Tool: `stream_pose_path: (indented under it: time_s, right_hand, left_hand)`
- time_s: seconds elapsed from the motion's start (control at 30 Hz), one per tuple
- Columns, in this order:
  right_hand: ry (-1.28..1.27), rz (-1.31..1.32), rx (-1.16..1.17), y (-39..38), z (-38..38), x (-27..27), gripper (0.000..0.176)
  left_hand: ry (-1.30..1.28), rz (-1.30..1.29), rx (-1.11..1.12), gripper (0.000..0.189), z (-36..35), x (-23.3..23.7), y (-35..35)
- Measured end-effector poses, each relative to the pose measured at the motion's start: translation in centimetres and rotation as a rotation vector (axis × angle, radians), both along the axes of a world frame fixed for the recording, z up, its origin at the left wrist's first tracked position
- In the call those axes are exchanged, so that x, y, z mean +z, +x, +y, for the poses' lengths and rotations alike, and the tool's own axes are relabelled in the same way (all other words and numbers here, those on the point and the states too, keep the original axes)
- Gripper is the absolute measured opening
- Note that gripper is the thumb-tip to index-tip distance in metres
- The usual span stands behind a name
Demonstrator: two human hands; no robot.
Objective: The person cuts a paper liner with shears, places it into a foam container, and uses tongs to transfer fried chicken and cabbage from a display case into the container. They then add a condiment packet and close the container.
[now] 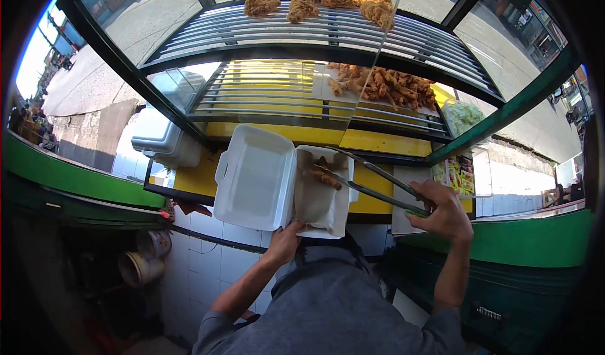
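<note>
My left hand [283, 243] grips the near edge of an open white foam takeaway box [255, 181], its lid folded out to the left. Brown paper [313, 207] lines the right half of the box. On that paper lies a small piece of fried chicken [326, 178], toward the far end. My right hand [443, 211] is closed around the handle end of metal tongs [383, 193], whose arms reach left over the box. The tips of the tongs are right at the chicken piece.
Several large fried chicken pieces [376, 5] sit on the upper rack [252, 32] of the glass case. A heap of fried pieces [397, 87] fills a tray below. Stacked foam boxes [165, 137] stand left; sachets [463, 175] and bagged greens [463, 116] lie right.
</note>
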State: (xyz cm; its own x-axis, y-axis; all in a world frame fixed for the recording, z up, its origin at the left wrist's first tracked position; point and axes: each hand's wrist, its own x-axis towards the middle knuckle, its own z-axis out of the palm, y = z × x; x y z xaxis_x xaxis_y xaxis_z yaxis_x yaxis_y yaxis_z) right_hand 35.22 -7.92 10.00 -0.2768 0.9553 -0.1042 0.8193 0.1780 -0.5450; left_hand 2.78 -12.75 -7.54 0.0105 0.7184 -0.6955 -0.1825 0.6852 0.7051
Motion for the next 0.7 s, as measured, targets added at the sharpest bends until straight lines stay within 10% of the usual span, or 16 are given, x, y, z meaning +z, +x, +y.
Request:
stream_pose_path:
  time_s: [0.23, 0.7]
  right_hand:
    - [0.279, -0.063, -0.429, 3.3, -0.9, 2.9, 0.05]
    - [0.214, -0.269, -0.338, 0.4, 8.3, -0.4, 0.04]
  left_hand:
    - [0.172, -0.095, 0.055, 0.026, -1.3, -2.3, -1.0]
    - [0.145, -0.09, -0.052, 0.032, -1.0, -2.2, -0.3]
